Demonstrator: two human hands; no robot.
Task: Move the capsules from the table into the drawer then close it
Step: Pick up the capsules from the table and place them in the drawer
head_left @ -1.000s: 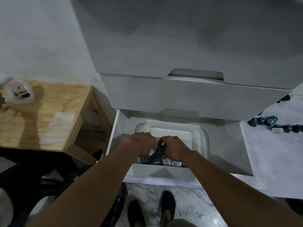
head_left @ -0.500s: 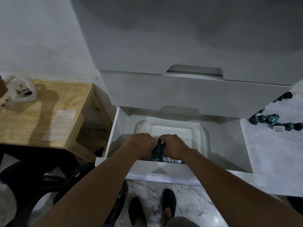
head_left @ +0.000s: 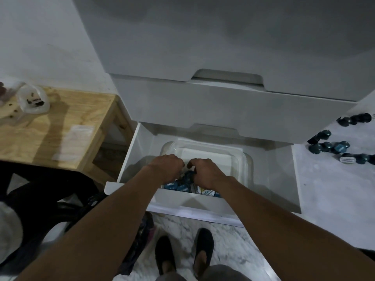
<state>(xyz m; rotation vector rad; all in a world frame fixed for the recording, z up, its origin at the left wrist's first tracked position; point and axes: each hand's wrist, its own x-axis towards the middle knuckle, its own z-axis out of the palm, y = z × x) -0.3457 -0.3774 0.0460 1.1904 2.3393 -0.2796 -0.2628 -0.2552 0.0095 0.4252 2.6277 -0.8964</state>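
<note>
Three stacked white drawer fronts fill the upper centre of the frame; the lowest drawer [head_left: 269, 175] is pulled open toward the viewer, its long axis running left to right. Inside it sits one clear plastic tub [head_left: 227, 155]. Both hands meet over the tub's near end: the left hand [head_left: 165, 168] and right hand [head_left: 205, 173] are curled, fingers bent down onto a heap of blue capsules [head_left: 183, 184]; whether they grip any cannot be told. About ten more dark capsules on the table [head_left: 332, 147] lie scattered at right, on a pale marble table [head_left: 334, 189].
</note>
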